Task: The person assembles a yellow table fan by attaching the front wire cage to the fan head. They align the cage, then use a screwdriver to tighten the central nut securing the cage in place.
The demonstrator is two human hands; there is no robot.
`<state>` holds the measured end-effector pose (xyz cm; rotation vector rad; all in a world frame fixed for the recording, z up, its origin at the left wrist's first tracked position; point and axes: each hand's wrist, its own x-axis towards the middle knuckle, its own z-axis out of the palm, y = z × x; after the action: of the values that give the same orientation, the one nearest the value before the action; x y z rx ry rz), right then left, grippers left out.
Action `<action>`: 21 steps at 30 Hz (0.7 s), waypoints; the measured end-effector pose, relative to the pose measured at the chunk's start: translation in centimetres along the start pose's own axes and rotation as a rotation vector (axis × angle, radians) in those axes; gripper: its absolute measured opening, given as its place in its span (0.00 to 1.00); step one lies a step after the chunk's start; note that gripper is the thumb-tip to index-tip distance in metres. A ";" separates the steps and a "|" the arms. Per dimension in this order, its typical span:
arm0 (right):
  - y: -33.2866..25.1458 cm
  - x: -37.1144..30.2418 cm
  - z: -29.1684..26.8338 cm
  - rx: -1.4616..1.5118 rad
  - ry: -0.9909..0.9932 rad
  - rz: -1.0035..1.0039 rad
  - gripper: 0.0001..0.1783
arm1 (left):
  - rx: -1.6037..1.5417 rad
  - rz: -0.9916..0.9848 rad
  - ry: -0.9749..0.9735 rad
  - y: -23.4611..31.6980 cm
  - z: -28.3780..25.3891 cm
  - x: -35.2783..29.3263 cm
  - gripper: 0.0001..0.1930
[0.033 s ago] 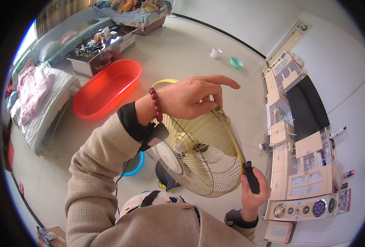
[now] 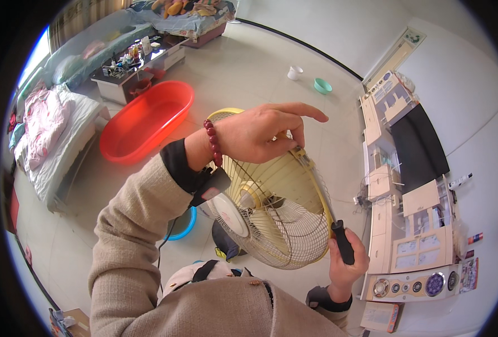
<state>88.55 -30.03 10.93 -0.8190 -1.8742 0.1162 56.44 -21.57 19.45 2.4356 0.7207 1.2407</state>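
Note:
A pale yellow electric fan head (image 2: 282, 224) with a wire guard is tilted in front of me. My left hand (image 2: 263, 132) reaches over its far side; the thumb and bent fingers pinch at a fastener (image 2: 298, 150) on the guard's rim, while the index finger points out to the right. What exactly sits between those fingertips is partly hidden. On the right, my right hand (image 2: 350, 264) is closed round the black handle of a screwdriver (image 2: 343, 242). Its thin shaft runs up along the rim toward the left fingertips. A dark red bead bracelet (image 2: 212, 143) circles my left wrist.
Behind the fan lies a red oblong tub (image 2: 148, 121), with a blue basin (image 2: 188, 224) nearer me. A cluttered coffee table (image 2: 131, 70) and a covered sofa (image 2: 64, 146) are at left. A cabinet (image 2: 381, 219) with a television (image 2: 420, 147) lines the right wall. A green bowl (image 2: 323, 85) stands far off.

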 end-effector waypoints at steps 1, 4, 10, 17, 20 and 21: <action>-0.1 0.0 0.0 -0.006 0.000 0.002 0.26 | -0.001 0.007 0.002 -0.1 0.0 0.0 0.06; -0.2 0.0 0.0 -0.014 0.001 0.018 0.25 | -0.018 0.000 0.000 -0.2 -0.1 -0.1 0.06; 0.0 -0.2 0.3 -0.006 0.013 0.035 0.24 | -0.038 -0.011 -0.004 -0.4 -0.1 -0.2 0.07; 0.3 -0.3 0.3 0.004 0.012 0.026 0.24 | -0.045 -0.002 -0.003 -0.7 0.0 -0.1 0.07; 0.4 -0.3 0.3 0.001 0.012 0.023 0.24 | -0.047 -0.020 -0.012 -0.8 -0.1 -0.1 0.07; 0.4 -0.3 0.3 0.001 0.010 0.024 0.24 | -0.039 -0.010 -0.007 -0.8 -0.1 -0.1 0.06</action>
<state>88.52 -29.80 10.37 -0.8404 -1.8548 0.1278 56.10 -20.92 19.02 2.4009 0.7001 1.2305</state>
